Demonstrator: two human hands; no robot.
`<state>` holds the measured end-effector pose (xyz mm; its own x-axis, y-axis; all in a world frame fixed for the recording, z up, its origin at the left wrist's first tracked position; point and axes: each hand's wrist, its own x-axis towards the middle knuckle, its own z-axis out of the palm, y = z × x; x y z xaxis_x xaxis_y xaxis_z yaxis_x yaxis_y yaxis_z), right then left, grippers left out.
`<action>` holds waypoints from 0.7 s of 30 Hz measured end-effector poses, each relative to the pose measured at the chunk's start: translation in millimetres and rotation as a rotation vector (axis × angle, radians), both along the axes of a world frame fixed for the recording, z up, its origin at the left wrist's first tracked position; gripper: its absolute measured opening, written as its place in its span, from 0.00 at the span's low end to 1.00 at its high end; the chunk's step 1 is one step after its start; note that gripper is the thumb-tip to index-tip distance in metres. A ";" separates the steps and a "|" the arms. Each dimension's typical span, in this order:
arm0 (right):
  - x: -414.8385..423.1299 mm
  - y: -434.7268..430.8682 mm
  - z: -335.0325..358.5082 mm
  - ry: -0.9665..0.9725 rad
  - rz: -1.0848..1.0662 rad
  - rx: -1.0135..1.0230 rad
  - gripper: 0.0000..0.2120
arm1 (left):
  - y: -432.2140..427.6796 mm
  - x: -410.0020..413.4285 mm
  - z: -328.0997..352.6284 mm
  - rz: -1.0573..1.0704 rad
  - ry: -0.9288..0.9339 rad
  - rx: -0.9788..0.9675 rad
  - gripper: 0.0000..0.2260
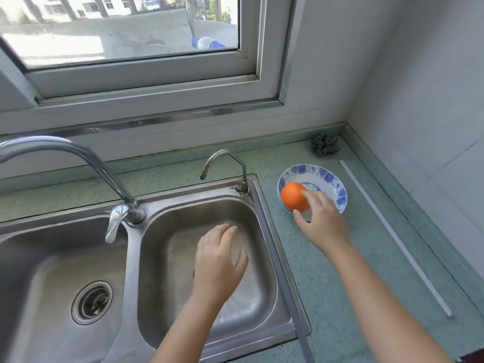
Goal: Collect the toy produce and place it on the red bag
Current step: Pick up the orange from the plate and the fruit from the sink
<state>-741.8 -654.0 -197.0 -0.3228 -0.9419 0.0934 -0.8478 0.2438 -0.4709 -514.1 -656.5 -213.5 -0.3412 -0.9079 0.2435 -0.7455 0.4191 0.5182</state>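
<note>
A toy orange [293, 195] rests at the left edge of a white bowl with blue flowers [330, 179] on the green counter right of the sink. My right hand [320, 217] curls around the orange from the right, thumb and fingers touching it. My left hand [218, 260] hovers over the right sink basin with its fingers apart and nothing in it. The red bag is out of view.
A steel double sink [259, 203] fills the left, with a tall tap [78, 158] and a small tap [225, 158]. A steel scourer [324, 144] sits in the back corner. A white strip [392, 234] lies along the counter by the right wall.
</note>
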 end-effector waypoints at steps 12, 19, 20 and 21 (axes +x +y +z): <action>-24.4 -49.5 -34.1 -0.209 -0.015 0.090 0.27 | -29.2 -23.6 -14.5 0.056 0.000 0.027 0.19; -19.8 -58.3 -40.8 -0.252 -0.037 0.068 0.28 | -32.7 -16.2 -25.9 0.090 -0.005 0.044 0.19; -19.1 -58.1 -40.7 -0.252 -0.040 0.055 0.28 | -32.8 -14.8 -27.4 0.093 -0.002 0.047 0.19; -18.2 -57.5 -40.3 -0.252 -0.039 0.038 0.28 | -32.9 -13.2 -29.1 0.097 0.003 0.049 0.19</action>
<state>-760.0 -711.5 -237.2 -0.3675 -0.9295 -0.0299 -0.6947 0.2957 -0.6557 -527.3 -689.4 -242.5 -0.2502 -0.9476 0.1987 -0.7797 0.3189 0.5389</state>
